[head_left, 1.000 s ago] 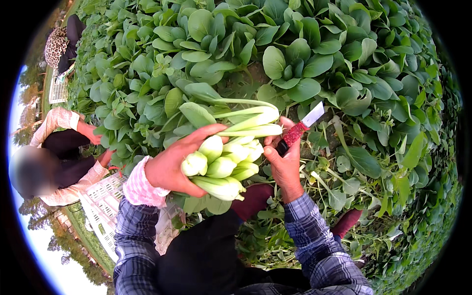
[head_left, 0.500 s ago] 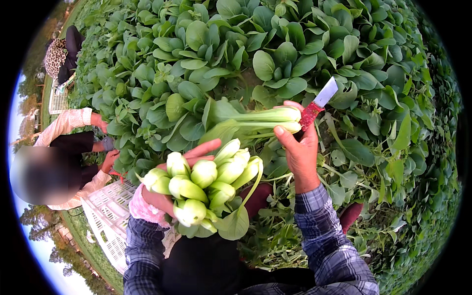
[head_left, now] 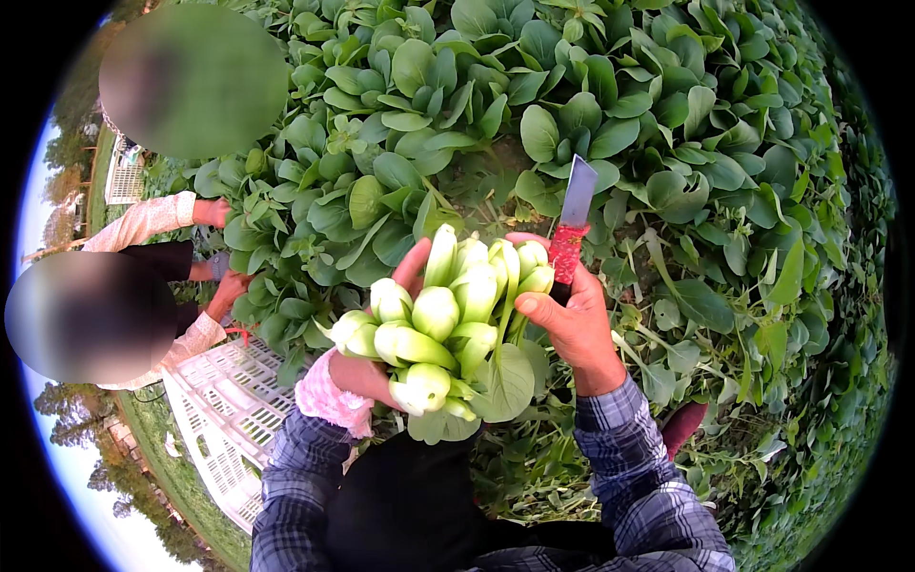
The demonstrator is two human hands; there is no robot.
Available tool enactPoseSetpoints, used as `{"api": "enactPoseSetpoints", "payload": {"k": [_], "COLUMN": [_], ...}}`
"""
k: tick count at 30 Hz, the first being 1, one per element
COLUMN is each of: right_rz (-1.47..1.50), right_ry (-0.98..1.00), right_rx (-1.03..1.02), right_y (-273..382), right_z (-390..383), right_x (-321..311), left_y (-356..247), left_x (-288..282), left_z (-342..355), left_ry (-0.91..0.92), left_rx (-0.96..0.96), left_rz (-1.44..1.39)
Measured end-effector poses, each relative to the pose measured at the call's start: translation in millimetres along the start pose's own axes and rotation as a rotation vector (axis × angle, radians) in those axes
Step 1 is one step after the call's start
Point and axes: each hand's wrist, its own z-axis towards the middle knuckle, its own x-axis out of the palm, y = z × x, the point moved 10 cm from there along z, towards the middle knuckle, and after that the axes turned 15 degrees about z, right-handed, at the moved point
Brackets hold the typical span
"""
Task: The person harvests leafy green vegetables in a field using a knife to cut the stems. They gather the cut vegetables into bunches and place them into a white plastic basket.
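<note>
My left hand (head_left: 360, 377), with a pink cuff at its wrist, is closed around a bunch of bok choy (head_left: 436, 313), their pale cut bases facing up. Leaves hang out under the bunch. Against its right side is my right hand (head_left: 578, 319), which grips a knife (head_left: 578, 195) with a red-wrapped handle and its blade pointing up and away. Between that hand's thumb and fingers sits another bok choy (head_left: 536, 269), touching the bunch. Its leaves are mostly hidden behind the others.
Bok choy plants (head_left: 591, 105) grow densely ahead and to the right. On the left, a person in a pale sleeve (head_left: 143, 221) reaches into the plants, beside a white plastic crate (head_left: 224, 410). Another person is at the far left. A maroon shoe (head_left: 682, 427) shows right of my right forearm.
My right hand has moved left and down, bringing its bok choy against the bunch. The knife has turned more upright. My left hand and the bunch have shifted right and slightly up.
</note>
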Motion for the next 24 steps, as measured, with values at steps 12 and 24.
{"api": "enactPoseSetpoints", "payload": {"k": [12, 24], "right_rz": [-0.025, -0.934], "right_ry": [-0.050, -0.084], "right_rx": [-0.161, -0.450], "right_y": [7.4, 50.4], "right_z": [-13.4, -54.3], "right_x": [39.2, 123.8], "left_y": [-24.9, -91.1], "left_x": [9.7, 1.4], "left_z": [-8.8, -76.1], "left_ry": [-0.027, -0.236], "left_rx": [0.257, 0.613], "left_rz": [-0.031, -0.310]}}
